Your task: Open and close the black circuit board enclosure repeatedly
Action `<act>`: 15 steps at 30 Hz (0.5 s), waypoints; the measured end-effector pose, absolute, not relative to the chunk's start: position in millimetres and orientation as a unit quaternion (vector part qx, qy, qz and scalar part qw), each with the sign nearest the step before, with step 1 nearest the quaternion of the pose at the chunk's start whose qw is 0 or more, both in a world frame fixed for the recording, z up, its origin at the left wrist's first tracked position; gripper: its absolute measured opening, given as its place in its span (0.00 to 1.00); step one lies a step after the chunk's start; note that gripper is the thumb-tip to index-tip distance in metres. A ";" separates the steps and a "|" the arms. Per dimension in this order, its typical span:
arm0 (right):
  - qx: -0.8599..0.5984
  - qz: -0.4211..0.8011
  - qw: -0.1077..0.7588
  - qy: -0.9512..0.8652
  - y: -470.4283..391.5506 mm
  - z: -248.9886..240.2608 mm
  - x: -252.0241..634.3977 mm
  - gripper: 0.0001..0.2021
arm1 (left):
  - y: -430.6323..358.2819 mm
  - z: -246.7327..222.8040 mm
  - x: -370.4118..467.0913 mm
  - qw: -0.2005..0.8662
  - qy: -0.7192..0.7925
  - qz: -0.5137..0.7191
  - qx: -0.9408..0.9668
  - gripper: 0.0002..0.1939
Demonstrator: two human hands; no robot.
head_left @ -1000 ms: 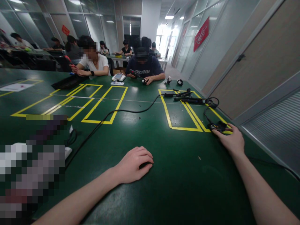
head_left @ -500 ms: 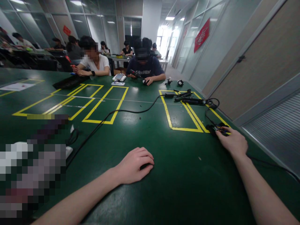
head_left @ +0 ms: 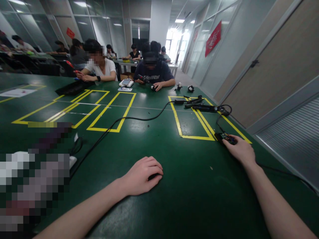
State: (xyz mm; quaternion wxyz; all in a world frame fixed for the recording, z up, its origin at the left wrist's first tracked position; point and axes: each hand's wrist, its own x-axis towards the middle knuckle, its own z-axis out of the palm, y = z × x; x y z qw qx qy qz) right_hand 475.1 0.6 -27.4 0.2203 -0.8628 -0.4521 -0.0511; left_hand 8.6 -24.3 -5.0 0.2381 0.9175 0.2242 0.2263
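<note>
My left hand [head_left: 142,176] rests on the green table [head_left: 174,199]. Its fingers are loosely bent with a dark gap to the thumb, and no object shows in it. Farther right, my right hand [head_left: 241,149] grips a small black device with an exposed, coloured, circuit-like top [head_left: 226,138]. Thumb and fingers sit on either side of it, just past the corner of a yellow tape outline [head_left: 196,137]. A black cable [head_left: 218,123] runs from the device back to a bundle of black rods and cables [head_left: 206,108].
A long black cable [head_left: 139,118] crosses the table. Two small black-and-white parts [head_left: 190,88] stand at the far right edge. A person in a dark shirt [head_left: 156,73] works opposite with a tool, and another in white [head_left: 104,68] sits left. Blurred-out items lie at lower left.
My right hand has shifted left and slightly toward me with the black device in its grip. The left hand has stayed in place on the table.
</note>
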 end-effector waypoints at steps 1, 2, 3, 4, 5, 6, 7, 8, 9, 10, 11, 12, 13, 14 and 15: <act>-0.869 -0.039 0.214 -0.445 1.5 -26.4 470.5 0.28 | -24.3 -4.9 8.7 0.239 0.224 0.227 0.917 0.08; -0.873 -0.028 0.207 -0.441 2.6 -25.4 465.1 0.28 | -24.4 -4.7 8.8 0.241 0.223 0.228 0.917 0.08; -0.873 -0.021 0.202 -0.443 3.6 -24.5 459.0 0.28 | -24.5 -4.4 8.9 0.242 0.223 0.228 0.916 0.08; -0.869 -0.019 0.201 -0.451 4.7 -23.9 452.3 0.29 | -24.6 -4.1 9.0 0.243 0.222 0.228 0.916 0.08; -0.865 -0.017 0.200 -0.460 5.7 -23.3 445.3 0.29 | -24.7 -3.9 9.0 0.244 0.222 0.228 0.916 0.07; -0.861 -0.015 0.199 -0.468 6.6 -22.9 438.2 0.29 | -24.7 -3.7 9.1 0.244 0.222 0.227 0.916 0.07; -0.857 -0.011 0.198 -0.476 7.4 -22.5 431.3 0.29 | -24.7 -3.6 9.1 0.243 0.223 0.226 0.917 0.08; -0.854 -0.006 0.196 -0.482 8.0 -22.1 424.9 0.29 | -24.7 -3.6 9.1 0.242 0.223 0.226 0.917 0.08; -0.852 0.001 0.194 -0.487 8.4 -21.6 419.1 0.29 | -24.5 -3.8 9.0 0.241 0.222 0.226 0.917 0.08; -0.848 0.007 0.194 -0.493 8.6 -21.1 414.1 0.28 | -24.3 -4.0 8.9 0.240 0.222 0.227 0.917 0.09; -0.842 0.014 0.197 -0.502 8.6 -20.6 409.7 0.28 | -24.1 -4.2 8.7 0.239 0.222 0.228 0.917 0.09; -0.833 0.022 0.202 -0.514 8.3 -20.2 405.9 0.28 | -23.8 -4.5 8.6 0.239 0.221 0.229 0.917 0.08; -0.821 0.030 0.208 -0.531 7.7 -19.8 402.4 0.28 | -23.6 -4.7 8.4 0.238 0.221 0.229 0.917 0.08; -0.806 0.040 0.216 -0.550 6.8 -19.6 398.5 0.27 | -23.4 -4.9 8.3 0.237 0.221 0.229 0.918 0.08; -0.789 0.051 0.223 -0.570 5.4 -19.3 393.9 0.27 | -23.3 -5.0 8.3 0.236 0.221 0.228 0.918 0.08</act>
